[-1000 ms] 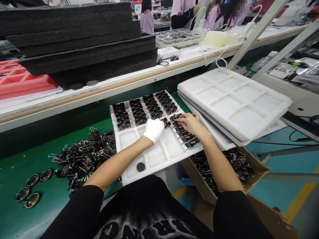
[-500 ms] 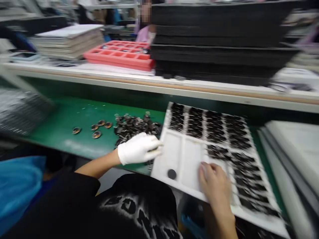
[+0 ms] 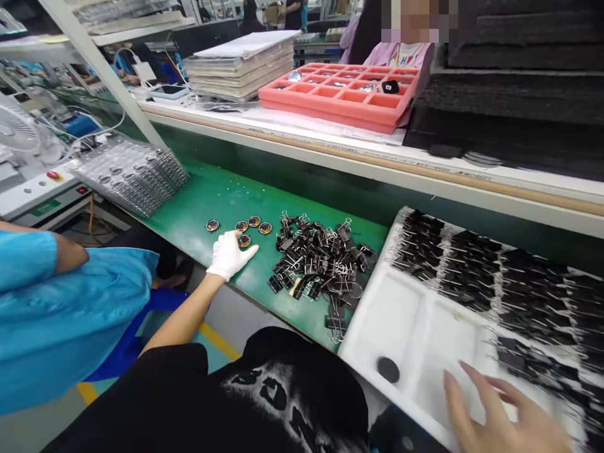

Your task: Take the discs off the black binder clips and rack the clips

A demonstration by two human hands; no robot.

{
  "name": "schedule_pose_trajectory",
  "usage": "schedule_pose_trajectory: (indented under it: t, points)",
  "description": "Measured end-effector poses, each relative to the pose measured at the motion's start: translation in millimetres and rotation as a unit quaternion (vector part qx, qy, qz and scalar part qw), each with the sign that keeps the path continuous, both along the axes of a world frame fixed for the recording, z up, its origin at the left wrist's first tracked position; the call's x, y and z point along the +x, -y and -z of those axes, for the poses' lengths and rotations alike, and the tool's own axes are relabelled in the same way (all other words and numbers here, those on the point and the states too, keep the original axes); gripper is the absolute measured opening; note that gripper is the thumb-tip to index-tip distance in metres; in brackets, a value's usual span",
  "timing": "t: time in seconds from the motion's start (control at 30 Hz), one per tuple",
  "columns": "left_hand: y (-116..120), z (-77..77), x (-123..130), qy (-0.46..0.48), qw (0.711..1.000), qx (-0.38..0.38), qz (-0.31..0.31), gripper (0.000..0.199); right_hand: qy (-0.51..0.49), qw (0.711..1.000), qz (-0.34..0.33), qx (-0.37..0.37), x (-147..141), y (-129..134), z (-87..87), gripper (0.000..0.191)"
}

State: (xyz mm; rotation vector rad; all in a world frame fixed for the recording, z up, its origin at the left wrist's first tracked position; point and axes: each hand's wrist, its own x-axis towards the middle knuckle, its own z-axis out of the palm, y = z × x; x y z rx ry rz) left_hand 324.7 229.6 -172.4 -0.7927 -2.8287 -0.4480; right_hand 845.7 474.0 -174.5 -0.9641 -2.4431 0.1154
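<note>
Viewed remotely through the head camera, I record the following. The left hand (image 3: 228, 257), in a white glove, is down at the green worktop (image 3: 221, 192), thumb and fingers spread about the nearest metal-rimmed disc (image 3: 244, 241). I cannot tell whether the fingertips have closed on it. That disc lies flat; three similar discs (image 3: 254, 221) sit just behind it and a fourth (image 3: 212, 225) lies a little apart to the left.

The right hand (image 3: 504, 412), bare and motion-blurred, is over the white foam tray (image 3: 421, 333), its fingers parted and slightly curled; I see nothing gripped. Contact with the tray cannot be confirmed.

Black binder clips (image 3: 472, 270) fill the tray's rear compartments in rows, and more occupy compartments at front right. The front-left compartment contains one black round pad (image 3: 388, 369). A loose heap of binder clips (image 3: 321, 255) lies on the worktop between the discs and the tray. Beyond the discs, at left, stands a stack of clear plastic trays (image 3: 134, 173).
</note>
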Motion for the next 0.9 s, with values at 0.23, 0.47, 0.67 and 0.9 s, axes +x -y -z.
schedule_pose_trajectory:
  t: [0.23,0.47,0.67,0.9]
  points:
    - [-28.6,4.0,23.7,0.081,0.994,0.047,0.047,0.048,0.110,0.988,-0.062,-0.089,-59.5,34.6,-11.1,0.034]
    - [-33.3,-4.5,30.4,0.149,0.962,0.224,0.056,0.028,0.050,0.966,-0.055,-0.247,-64.5,37.6,-32.9,0.026]
    - [-58.0,-54.7,123.8,0.269,0.868,0.405,0.104,0.027,-0.024,0.980,-0.001,-0.200,-79.2,38.6,-36.2,0.026]
    - [-100.7,-78.4,209.6,0.534,0.752,0.260,0.285,0.031,0.087,0.948,-0.171,-0.255,-48.7,33.1,-54.7,0.021]
